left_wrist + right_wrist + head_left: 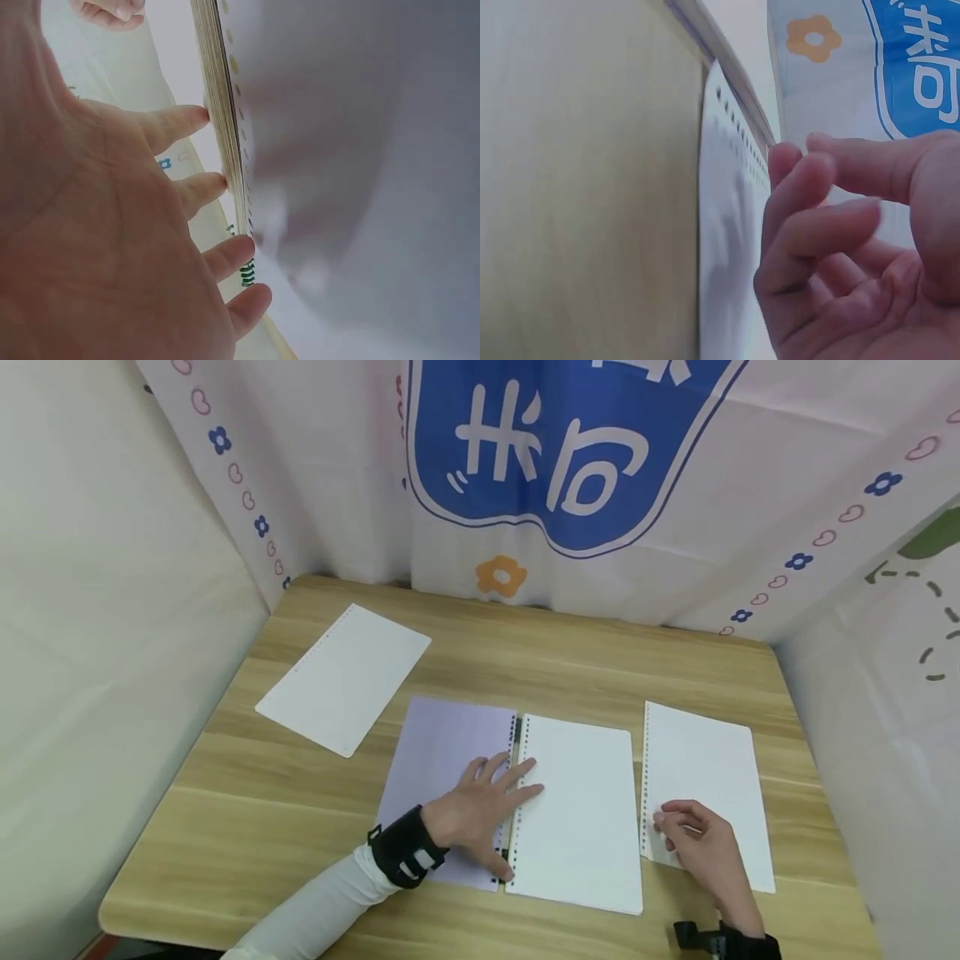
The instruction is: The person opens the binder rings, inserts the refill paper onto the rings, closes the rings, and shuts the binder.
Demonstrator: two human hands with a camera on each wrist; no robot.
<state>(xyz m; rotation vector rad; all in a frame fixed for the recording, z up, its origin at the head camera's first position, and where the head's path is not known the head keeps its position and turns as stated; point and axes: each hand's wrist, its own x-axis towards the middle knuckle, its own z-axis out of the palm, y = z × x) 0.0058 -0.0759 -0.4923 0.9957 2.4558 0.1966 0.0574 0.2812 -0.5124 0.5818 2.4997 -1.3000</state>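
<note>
notebook (577, 818): on table (247, 843) | loose sheet (345, 681): left, farther back | second sheet (716, 777): right | cloth (337, 477): behind table

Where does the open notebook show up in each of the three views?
Head: lower centre, the notebook lies open under the left hand.
Left wrist: its page edges run down from top centre, beside the fingertips.
Right wrist: what appears to be its edge slants across upper centre.
Shared landmark: the right hand, lower right in head, top left in left wrist, right side in right wrist.
</note>
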